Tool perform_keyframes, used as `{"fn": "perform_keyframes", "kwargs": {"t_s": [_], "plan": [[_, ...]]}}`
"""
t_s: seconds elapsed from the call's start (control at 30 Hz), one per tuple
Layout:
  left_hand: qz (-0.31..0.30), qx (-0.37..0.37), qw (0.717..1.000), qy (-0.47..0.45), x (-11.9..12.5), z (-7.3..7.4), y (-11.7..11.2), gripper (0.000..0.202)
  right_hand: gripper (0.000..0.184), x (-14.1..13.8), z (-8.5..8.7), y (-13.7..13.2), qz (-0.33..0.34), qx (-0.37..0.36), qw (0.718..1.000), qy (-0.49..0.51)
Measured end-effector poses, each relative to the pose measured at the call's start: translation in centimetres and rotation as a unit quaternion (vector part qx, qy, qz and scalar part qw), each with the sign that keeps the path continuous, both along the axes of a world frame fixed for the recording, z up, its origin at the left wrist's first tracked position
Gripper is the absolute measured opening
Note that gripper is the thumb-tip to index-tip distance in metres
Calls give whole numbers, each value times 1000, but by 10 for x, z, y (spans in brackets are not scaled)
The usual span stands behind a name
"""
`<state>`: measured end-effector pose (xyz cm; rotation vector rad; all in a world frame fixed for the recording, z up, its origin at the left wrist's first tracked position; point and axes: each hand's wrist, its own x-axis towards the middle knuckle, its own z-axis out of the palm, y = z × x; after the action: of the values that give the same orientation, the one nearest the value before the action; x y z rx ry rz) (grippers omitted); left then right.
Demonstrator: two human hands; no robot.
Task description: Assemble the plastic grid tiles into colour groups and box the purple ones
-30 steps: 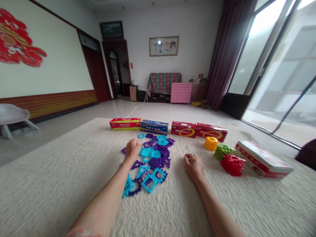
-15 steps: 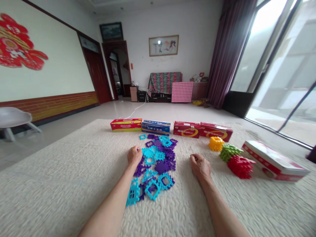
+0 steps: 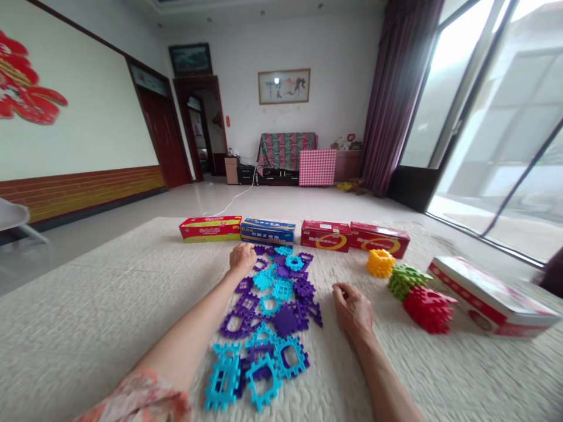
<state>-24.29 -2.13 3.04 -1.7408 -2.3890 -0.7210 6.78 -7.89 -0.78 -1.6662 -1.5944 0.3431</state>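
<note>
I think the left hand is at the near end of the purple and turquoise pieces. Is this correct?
Not the near end: the head view shows the left hand at the far end of the purple and turquoise pieces, near the blue box.

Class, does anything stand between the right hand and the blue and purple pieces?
Nothing visible does: only a strip of the cream mat lies between the right hand and the blue and purple pieces.
</note>
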Motion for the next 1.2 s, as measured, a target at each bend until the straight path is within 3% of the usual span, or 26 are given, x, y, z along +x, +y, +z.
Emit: {"fn": "perform_keyframes", "kwargs": {"t_s": [0.13, 0.27, 0.53, 0.7, 0.8, 0.93, 1.07, 1.2], "plan": [[27, -24, 999, -13, -4, -10, 38, 37, 37, 1, -1, 3, 2, 12, 1000, 10], [38, -44, 998, -24, -6, -19, 52, 34, 36, 1, -3, 4, 1, 16, 1000, 7], [0, -74, 997, -8, 0, -20, 37, 27, 33, -1, -2, 4, 3, 7, 1000, -1], [-35, -100, 994, 26, 10, -11, 21, 24, 32, -1, -1, 4, -4, -1, 1000, -13], [-68, -108, 990, 66, 18, 1, 15, 24, 32, -1, -1, 4, -5, -2, 1000, -13], [-167, -40, 980, 102, 36, 9, 23, 25, 32, -2, 0, 4, -6, -5, 1000, -17], [-276, 3, 955, 106, 56, -2, 46, 43, 33, -2, -1, 5, -10, 3, 1000, 11], [-287, -11, 952, 110, 64, -18, 60, 44, 36, -1, -4, 8, -13, 51, 996, 65]]}}
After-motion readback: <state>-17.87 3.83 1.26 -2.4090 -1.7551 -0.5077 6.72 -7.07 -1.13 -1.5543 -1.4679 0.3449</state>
